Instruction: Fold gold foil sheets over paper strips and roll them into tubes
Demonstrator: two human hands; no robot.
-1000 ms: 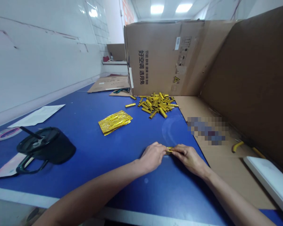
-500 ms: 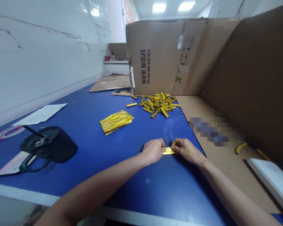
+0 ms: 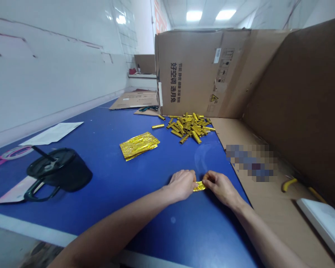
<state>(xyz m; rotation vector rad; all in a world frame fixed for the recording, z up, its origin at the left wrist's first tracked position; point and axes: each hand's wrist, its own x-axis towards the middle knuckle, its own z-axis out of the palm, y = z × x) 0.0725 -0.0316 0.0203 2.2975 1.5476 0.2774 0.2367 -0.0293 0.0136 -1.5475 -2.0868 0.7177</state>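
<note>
1. Gold foil strip (image 3: 198, 186), pinched between both hands above the near part of the blue counter (image 3: 106, 216).
2. Upright cardboard box (image 3: 195, 74) at the counter's far end.
3. Heap of rolled gold foil sticks (image 3: 188, 128) at the box's foot.
4. Left hand (image 3: 181, 185): narrow grip on the strip's left end.
5. Right hand (image 3: 220, 188): narrow grip on the strip's right end.

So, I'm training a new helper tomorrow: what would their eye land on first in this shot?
A heap of small gold foil tubes stands out first, lying on the blue table at the foot of a brown cardboard box. Nearer the camera, the left hand and right hand pinch a small strip of gold foil, while a flat stack of gold foil sheets lies left of the heap.
</note>
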